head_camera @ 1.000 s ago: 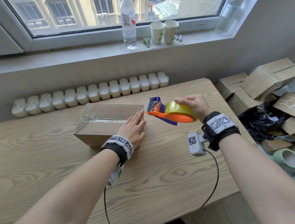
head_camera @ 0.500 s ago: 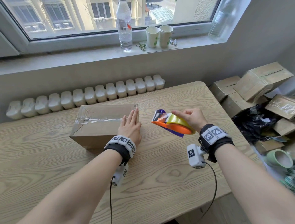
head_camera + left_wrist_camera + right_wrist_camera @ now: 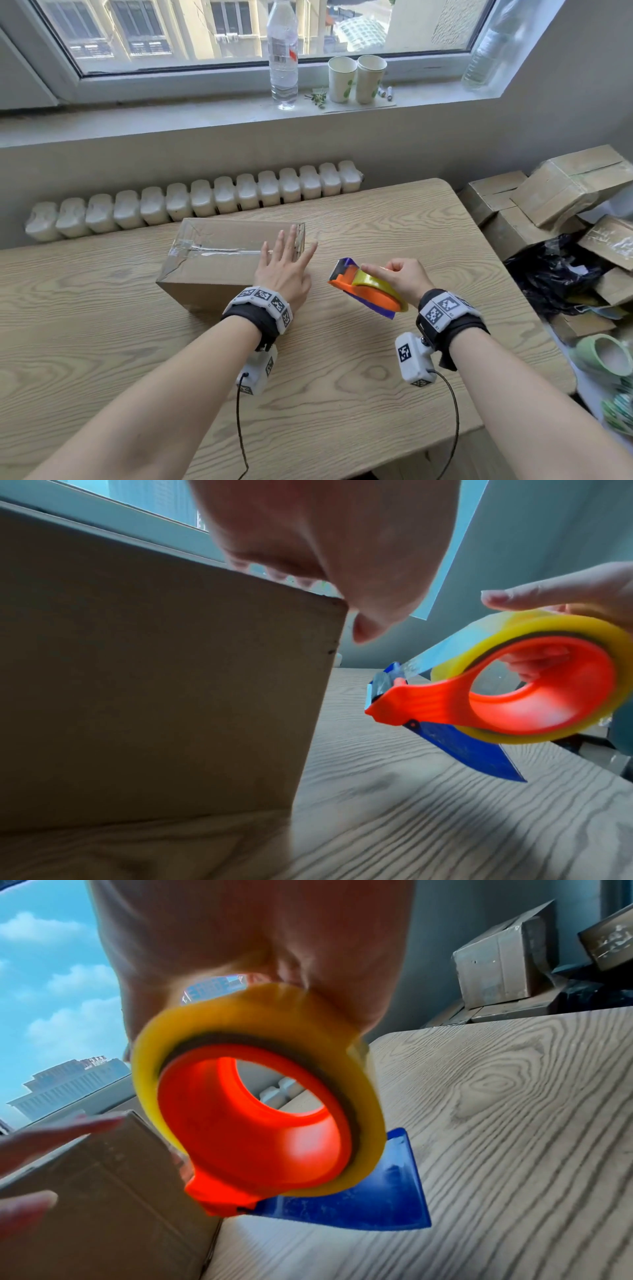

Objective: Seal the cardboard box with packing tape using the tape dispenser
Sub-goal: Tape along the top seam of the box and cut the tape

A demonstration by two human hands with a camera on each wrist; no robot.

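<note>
A brown cardboard box [image 3: 212,260] sits on the wooden table [image 3: 394,219], clear tape shining along its top seam. My left hand [image 3: 284,263] lies over the box's right end with straight, spread fingers. Just right of the box, my right hand [image 3: 397,279] grips the tape dispenser [image 3: 366,291], orange with a blue blade guard and a yellowish tape roll, held above the table. In the left wrist view the dispenser [image 3: 507,693] hangs clear of the box [image 3: 154,696] corner. The right wrist view shows the dispenser [image 3: 260,1118] beside the box [image 3: 103,1191].
A white radiator [image 3: 205,202] runs behind the table. On the windowsill stand a water bottle [image 3: 282,54] and two paper cups [image 3: 356,78]. Stacked cardboard boxes [image 3: 555,192], black plastic [image 3: 548,274] and tape rolls [image 3: 603,356] crowd the floor at the right.
My right hand has lowered the dispenser and drawn it nearer me, away from the box's top edge. My left hand's fingers have spread apart over the box end.
</note>
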